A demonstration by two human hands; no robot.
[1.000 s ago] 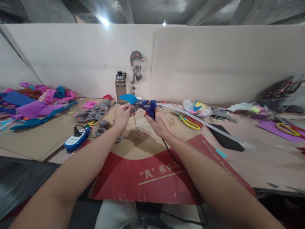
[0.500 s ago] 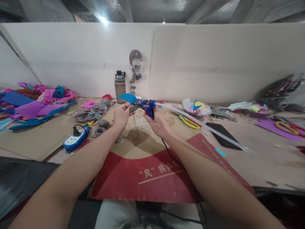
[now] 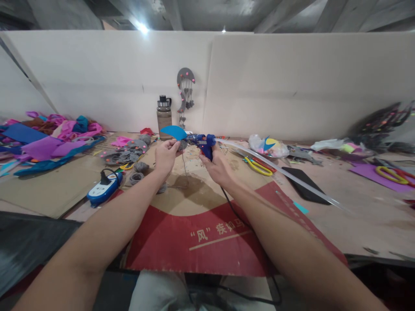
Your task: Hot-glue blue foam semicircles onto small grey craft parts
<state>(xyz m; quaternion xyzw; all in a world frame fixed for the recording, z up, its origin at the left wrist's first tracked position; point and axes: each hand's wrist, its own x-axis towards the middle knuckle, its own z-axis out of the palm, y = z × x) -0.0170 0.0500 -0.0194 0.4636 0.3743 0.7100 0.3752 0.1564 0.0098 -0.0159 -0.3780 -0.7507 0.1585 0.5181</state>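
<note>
My right hand (image 3: pixel 218 167) grips a blue hot glue gun (image 3: pixel 203 143), whose long clear glue stick (image 3: pixel 279 171) trails out to the right and whose black cord (image 3: pixel 234 208) runs back toward me. The gun's nozzle points left at a small grey piece pinched in my left hand (image 3: pixel 166 155). A curved blue felt shape (image 3: pixel 173 131) rises from that piece above my left fingers. Both hands hover over a cardboard sheet with a red printed band (image 3: pixel 201 237).
A blue-and-white power strip (image 3: pixel 104 189) lies left of my arm, with grey felt pieces (image 3: pixel 126 153) and colourful felt scraps (image 3: pixel 48 138) beyond. A water bottle (image 3: pixel 164 116) stands by the white wall. Yellow scissors (image 3: pixel 258 166), a black phone (image 3: pixel 303 185) and a plastic bag (image 3: pixel 267 147) lie right.
Both hands stayed together with only a slight shift; the glue gun's nozzle stays against the piece in my left hand. The view wobbled a little.
</note>
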